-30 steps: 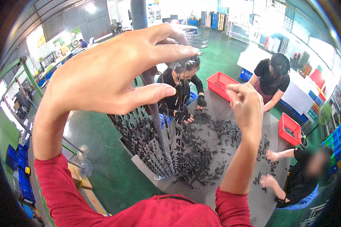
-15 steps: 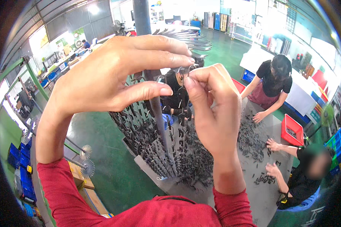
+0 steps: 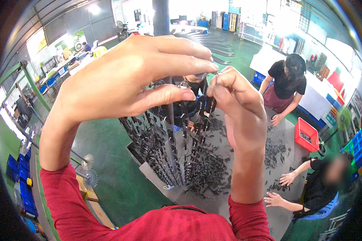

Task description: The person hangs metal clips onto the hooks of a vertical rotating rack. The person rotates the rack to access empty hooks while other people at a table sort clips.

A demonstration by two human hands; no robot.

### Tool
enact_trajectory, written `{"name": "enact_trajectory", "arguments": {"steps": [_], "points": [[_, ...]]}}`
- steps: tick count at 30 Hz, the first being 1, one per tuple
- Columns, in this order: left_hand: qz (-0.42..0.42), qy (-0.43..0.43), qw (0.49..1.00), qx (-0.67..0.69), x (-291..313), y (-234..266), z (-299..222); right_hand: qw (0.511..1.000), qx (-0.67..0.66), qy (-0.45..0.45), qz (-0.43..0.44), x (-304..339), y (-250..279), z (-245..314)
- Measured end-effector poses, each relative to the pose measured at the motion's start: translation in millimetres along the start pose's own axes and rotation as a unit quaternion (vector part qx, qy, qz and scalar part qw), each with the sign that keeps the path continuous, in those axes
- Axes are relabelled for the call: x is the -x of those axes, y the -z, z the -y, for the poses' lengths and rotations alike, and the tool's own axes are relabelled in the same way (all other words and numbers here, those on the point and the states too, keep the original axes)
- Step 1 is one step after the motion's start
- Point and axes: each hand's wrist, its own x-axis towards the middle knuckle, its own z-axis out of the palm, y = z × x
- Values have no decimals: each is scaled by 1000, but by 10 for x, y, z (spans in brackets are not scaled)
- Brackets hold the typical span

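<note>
My left hand is raised with its fingers stretched out and the thumb well apart. Its fingertips reach to my right hand, whose thumb and forefinger are pinched together. A small shiny bit shows at that pinch, too little to name. Both hands are at the upper part of a rack with a thick dark post and a fan of flat dark prongs. Below them hang several strands of small dark curved pieces. A heap of similar loose pieces lies by the rack's foot.
The grey table bears the rack and scattered pieces. A red basket stands near its right edge. One person stands at the far right, another sits at the right, and a third is partly hidden behind the strands.
Both my hands appear slightly further right, the right one lower. The rack's strands have shifted in view. The seated person's hands at the right sit lower and further left.
</note>
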Motion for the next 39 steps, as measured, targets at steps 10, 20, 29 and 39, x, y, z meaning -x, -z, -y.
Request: {"name": "enact_trajectory", "arguments": {"steps": [10,20,29,39], "points": [[-7,60,998,-19,14,-24,-1,855,484,-176,-67,5,592,-28],[50,13,998,18,6,147,85,996,49,-15,-74,-78,-139,5],[34,41,998,20,66,69,-15,989,50,11,-136,-126,-295,-12],[-2,25,1000,-12,42,-10,-34,985,43,14,-165,-8,-150,-18]]}}
